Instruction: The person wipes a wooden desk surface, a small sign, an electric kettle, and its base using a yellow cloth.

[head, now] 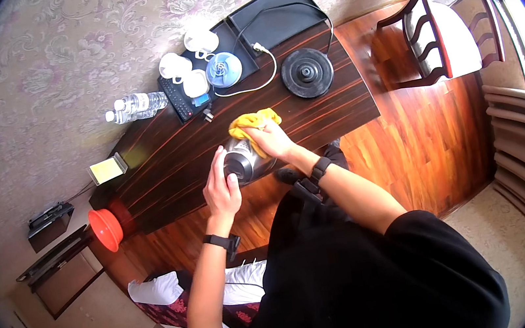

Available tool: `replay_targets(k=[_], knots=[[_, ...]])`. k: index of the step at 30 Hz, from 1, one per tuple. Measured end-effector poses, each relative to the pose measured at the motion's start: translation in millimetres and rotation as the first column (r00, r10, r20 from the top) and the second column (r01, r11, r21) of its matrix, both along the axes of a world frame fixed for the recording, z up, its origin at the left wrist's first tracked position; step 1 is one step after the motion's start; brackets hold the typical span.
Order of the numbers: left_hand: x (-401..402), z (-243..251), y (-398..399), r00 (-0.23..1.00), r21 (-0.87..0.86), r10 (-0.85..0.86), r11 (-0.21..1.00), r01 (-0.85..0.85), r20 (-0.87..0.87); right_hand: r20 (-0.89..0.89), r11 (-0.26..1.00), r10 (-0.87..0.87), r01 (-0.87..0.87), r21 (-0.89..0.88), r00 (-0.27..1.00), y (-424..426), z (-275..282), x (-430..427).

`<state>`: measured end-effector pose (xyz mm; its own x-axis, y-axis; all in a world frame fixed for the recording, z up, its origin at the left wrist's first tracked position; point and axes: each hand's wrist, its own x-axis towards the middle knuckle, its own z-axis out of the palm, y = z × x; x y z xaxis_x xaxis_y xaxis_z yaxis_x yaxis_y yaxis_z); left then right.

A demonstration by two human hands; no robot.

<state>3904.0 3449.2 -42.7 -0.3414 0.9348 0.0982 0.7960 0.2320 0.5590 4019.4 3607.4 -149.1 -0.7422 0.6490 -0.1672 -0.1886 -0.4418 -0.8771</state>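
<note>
My left hand [222, 187] holds a shiny metal vessel, likely an electric kettle [239, 163], by its side, with its dark round end facing me. In my right hand [270, 137] is a yellow cloth [253, 121], pressed against the vessel's far side. Both hands are over the near edge of the dark wood desk [169, 176]. A black round kettle base [307, 73] with a cable stands on the desk to the right. Which parts of the vessel lie under the cloth is hidden.
White cups [195, 83], a blue-and-white round item [224, 70], black trays [275, 15], a remote control [176, 98] and water bottles [139, 103] stand along the wall. An orange basin [106, 230] is at the left end; a chair [442, 36] stands right.
</note>
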Motion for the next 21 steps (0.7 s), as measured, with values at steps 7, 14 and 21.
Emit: replay_targets(k=[7, 14, 21], knots=[[-55.0, 20.1, -2.7, 0.811, -0.234, -0.525, 0.848, 0.475, -0.257, 0.484, 0.924, 0.205, -0.331, 0.190, 0.851, -2.4, -31.1, 0.6], [31.7, 8.5, -20.0, 0.922, 0.034, 0.367, 0.930, -0.365, -0.121, 0.467, 0.953, 0.255, -0.301, 0.027, 0.847, 8.9, -5.3, 17.3], [64.3, -22.0, 14.5, 0.372, 0.078, 0.838, 0.373, -0.925, 0.399, 0.175, 0.904, 0.397, -0.417, 0.096, 0.901, -13.1, 15.2, -6.1]])
